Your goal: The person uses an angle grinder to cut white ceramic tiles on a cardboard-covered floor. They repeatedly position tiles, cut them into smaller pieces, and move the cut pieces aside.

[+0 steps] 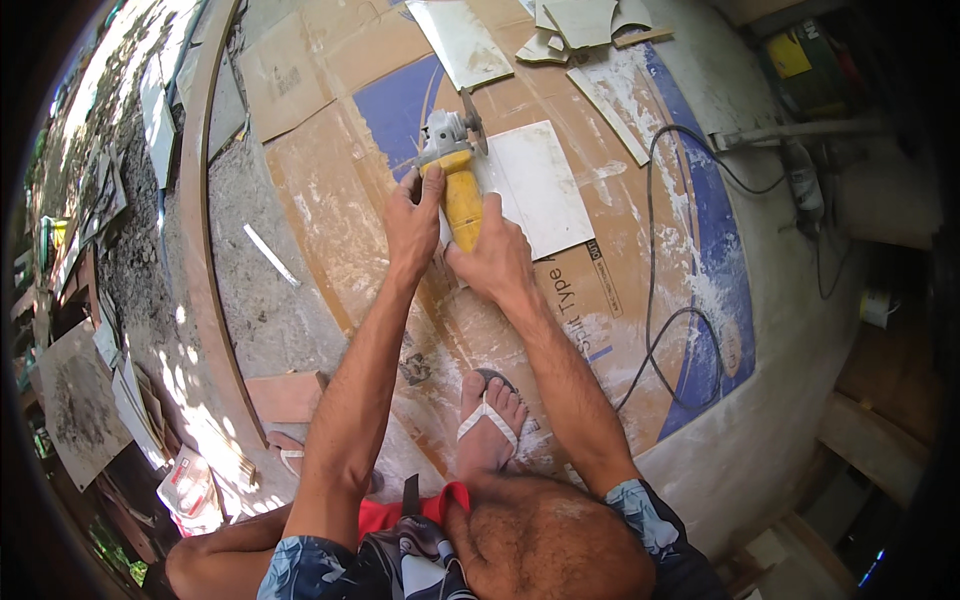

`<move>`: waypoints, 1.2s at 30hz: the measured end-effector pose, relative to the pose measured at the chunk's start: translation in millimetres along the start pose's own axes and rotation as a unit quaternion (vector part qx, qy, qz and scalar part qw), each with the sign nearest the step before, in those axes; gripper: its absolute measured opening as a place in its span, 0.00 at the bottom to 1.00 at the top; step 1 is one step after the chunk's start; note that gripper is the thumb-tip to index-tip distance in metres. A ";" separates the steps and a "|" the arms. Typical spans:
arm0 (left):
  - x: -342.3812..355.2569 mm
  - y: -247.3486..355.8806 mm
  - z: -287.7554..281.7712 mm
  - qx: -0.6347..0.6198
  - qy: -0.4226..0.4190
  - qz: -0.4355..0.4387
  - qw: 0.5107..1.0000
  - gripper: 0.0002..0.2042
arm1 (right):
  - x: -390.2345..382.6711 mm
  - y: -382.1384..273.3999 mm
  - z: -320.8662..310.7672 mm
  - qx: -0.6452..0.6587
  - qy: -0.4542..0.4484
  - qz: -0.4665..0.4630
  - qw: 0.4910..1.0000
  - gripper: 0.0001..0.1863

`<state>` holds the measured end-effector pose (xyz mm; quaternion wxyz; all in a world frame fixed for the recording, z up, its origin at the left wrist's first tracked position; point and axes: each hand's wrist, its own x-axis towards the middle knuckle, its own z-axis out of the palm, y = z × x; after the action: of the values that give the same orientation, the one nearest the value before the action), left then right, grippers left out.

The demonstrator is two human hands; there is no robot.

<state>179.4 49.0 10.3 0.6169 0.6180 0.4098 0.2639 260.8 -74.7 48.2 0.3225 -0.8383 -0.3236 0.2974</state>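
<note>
A yellow angle grinder (461, 205) with a grey metal head is gripped in both my hands. My left hand (412, 222) wraps round it just behind the head. Farther back on the yellow body, my right hand (498, 258) is closed round the rear part. The grinder's disc (474, 122) stands roughly upright at the far end, by the corner of a white tile (540, 190). That tile lies flat on the cardboard, to the right of the tool. Whether the disc touches the tile I cannot tell.
Dusty cardboard (350, 190) covers the floor. Another white tile (462, 42) and broken tile pieces (580, 22) lie at the far side. A dark cord (652, 260) loops on the right. Along the left runs a long wooden board (200, 200); a wood block (285, 397) sits nearby.
</note>
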 end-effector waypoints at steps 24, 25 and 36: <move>2.7 -0.6 0.2 0.016 0.005 0.000 1.000 0.28 | 3.7 -2.3 0.0 0.000 -0.011 0.008 1.000 0.32; 3.8 -1.2 -1.2 0.023 0.005 -0.001 1.000 0.28 | 3.8 -2.5 -0.3 0.000 -0.013 0.009 1.000 0.32; 5.7 -4.7 -1.7 0.031 0.006 0.000 1.000 0.28 | 4.8 -3.4 -1.0 -0.011 -0.015 0.005 1.000 0.31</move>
<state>180.2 54.2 4.8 0.5951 0.6349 0.4216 0.2551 263.3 -69.5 49.9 0.3067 -0.8389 -0.3277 0.3080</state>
